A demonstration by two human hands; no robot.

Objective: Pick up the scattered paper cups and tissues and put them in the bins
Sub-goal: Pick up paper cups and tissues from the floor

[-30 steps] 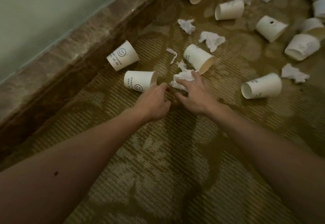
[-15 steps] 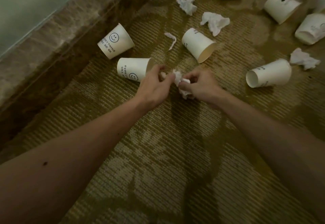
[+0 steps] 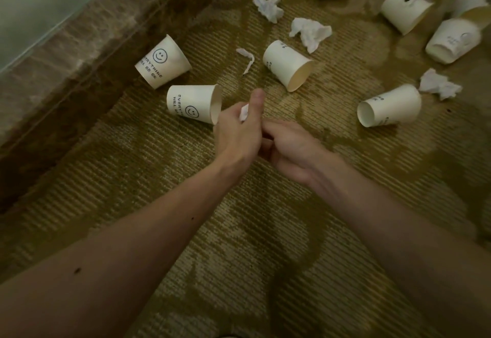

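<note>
in the head view i saw the left hand [image 3: 239, 138] pinching a crumpled tissue [image 3: 244, 112] just beside a tipped smiley cup [image 3: 191, 104] on the carpet [image 3: 239, 236]; the right hand [image 3: 292, 149] touched the left, fingers curled, holding what i couldn't tell.

Wht cups [image 3: 288, 68] on sides, tissues [image 3: 309, 32] crumpled

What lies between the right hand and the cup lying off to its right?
Nothing visible: only patterned carpet separates the right hand from that cup. A crumpled tissue lies at the cup's far end.
</note>
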